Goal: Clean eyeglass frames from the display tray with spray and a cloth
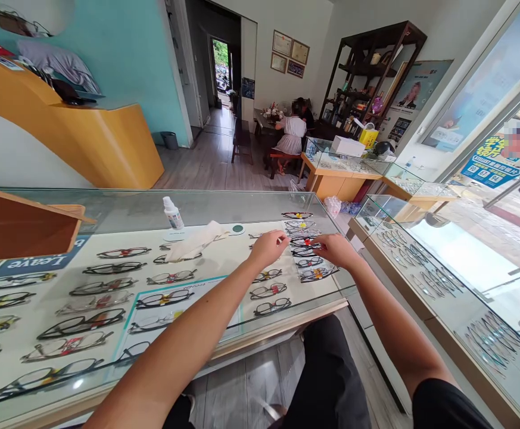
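Both my hands are over the right end of a glass display case. Between them is a pair of dark-framed eyeglasses with a bright red tag at its middle. My left hand is pinched at its left side, and my right hand is curled at its right side. Other eyeglasses overlap behind, so the exact finger contact is hard to see. A column of tagged eyeglasses lies around and below the hands. A crumpled pale cloth and a white spray bottle are left of my left hand.
Rows of eyeglasses fill the case to the left. A brown wooden box stands at its left end. Another glass case runs along the right. Farther back, a person sits at a table beside another person.
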`<state>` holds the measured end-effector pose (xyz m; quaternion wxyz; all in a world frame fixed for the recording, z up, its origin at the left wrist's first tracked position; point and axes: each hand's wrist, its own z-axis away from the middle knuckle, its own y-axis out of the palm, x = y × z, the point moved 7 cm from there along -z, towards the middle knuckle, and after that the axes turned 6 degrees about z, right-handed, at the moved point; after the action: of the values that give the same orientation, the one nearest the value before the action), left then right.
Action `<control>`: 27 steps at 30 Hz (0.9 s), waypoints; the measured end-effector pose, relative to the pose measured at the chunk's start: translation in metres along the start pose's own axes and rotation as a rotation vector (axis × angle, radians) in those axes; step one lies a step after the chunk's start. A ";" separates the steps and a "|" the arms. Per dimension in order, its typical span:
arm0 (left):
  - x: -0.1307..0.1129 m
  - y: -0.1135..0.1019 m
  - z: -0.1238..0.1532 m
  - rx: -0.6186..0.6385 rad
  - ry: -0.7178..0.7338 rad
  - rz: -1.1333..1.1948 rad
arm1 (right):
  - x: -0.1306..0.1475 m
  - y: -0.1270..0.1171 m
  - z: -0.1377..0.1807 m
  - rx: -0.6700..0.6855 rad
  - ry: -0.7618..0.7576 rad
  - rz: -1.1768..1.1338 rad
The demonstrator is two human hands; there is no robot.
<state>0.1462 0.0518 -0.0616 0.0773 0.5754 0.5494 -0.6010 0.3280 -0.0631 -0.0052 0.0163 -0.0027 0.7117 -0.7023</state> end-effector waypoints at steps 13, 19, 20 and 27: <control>0.006 -0.005 -0.003 -0.030 -0.034 0.043 | 0.004 0.015 0.035 0.108 -0.094 -0.017; 0.006 -0.009 -0.002 -0.046 -0.033 0.100 | 0.008 0.014 0.006 0.089 -0.094 0.026; 0.005 -0.010 -0.002 -0.049 -0.030 0.118 | 0.009 0.012 0.004 0.089 -0.098 0.026; 0.003 -0.031 -0.006 -0.074 -0.124 0.372 | 0.016 -0.054 -0.002 -0.141 -0.200 -0.176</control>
<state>0.1258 0.0695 -0.0444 0.2417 0.6254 0.4495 -0.5903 0.3108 -0.0625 0.0486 0.0253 -0.1363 0.7510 -0.6455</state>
